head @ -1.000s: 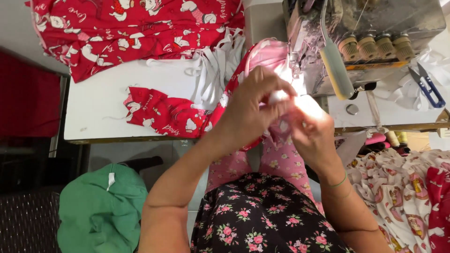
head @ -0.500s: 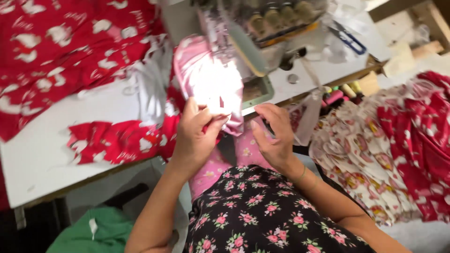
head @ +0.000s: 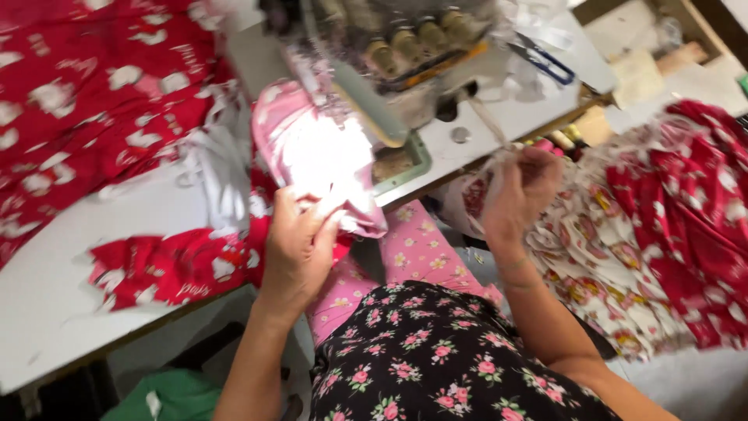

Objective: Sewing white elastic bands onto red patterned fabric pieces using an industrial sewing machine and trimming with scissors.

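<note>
My left hand (head: 300,243) grips the near end of a pink printed fabric piece (head: 319,156) that lies brightly lit on the sewing machine bed (head: 405,160). My right hand (head: 520,191) is out to the right, below the table edge, fingers closed on a strip of white and red printed cloth (head: 487,175) from the pile at my side. The sewing machine (head: 389,54) with its thread cones stands just beyond both hands.
Red printed fabric (head: 86,101) covers the white table (head: 47,312) at the left, with a smaller red piece (head: 171,265) near its front edge. A heap of red and cream printed cloth (head: 654,226) lies at the right. Blue-handled scissors (head: 545,62) rest beside the machine. A green item (head: 167,394) lies below.
The view has swung right. My right hand left the pink piece and moved right to take hold of cloth from the side pile. My left hand stays on the pink fabric.
</note>
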